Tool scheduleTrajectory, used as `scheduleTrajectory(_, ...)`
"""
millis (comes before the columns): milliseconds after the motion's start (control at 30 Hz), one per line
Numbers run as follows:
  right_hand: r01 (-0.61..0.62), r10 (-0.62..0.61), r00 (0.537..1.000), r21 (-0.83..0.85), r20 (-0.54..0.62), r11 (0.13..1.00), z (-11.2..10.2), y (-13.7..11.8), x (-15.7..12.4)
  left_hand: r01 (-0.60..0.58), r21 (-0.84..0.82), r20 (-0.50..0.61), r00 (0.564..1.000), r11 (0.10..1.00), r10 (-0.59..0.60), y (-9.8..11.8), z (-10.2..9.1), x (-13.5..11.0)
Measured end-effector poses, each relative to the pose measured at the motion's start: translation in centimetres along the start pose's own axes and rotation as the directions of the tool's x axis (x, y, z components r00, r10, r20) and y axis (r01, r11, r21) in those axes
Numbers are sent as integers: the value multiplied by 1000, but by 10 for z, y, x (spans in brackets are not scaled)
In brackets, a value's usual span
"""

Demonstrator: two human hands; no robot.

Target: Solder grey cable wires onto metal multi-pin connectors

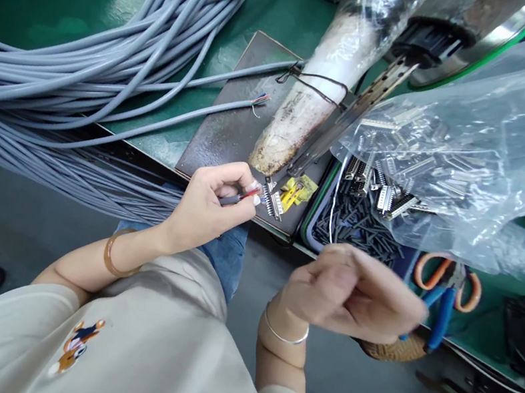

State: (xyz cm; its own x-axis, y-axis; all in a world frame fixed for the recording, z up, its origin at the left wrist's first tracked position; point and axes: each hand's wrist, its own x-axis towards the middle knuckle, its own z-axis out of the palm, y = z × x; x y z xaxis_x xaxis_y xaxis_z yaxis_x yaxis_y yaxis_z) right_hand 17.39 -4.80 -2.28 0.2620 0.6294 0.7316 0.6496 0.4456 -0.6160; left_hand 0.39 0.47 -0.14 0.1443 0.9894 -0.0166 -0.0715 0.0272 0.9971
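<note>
My left hand is closed in a pinch on the end of a grey cable, with red and blue wires showing at the fingertips. Those wires meet or nearly meet a metal multi-pin connector at the front of a dark board. Above the connector, the tip of a soldering iron with a perforated metal shaft points down. My right hand, somewhat blurred, hovers in front of the bench edge with fingers curled inward; whatever it may hold is hidden.
Coiled grey cables cover the left side. A stained white tube slants over the board beside a yellow piece. To the right are a bin of short black sleeves, a plastic bag of connectors and orange-and-blue-handled tools.
</note>
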Motion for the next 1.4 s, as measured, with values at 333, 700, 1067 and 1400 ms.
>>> scheduleTrajectory(333,18,2,971,-83,239,996,8,-14,0,7,-18,0,1000,1000,-7,3,0,-1)
scheduleTrajectory(700,-21,30,970,-40,240,999,15,-12,5,-42,42,-29,999,998,43,4,2,-1)
scheduleTrajectory(1067,-34,38,964,-22,262,999,13,-11,2,23,25,32,999,999,-23,3,-1,2)
scheduleTrajectory(1400,-134,142,939,-46,315,990,11,-16,4,-50,41,64,997,998,47,3,-1,-3)
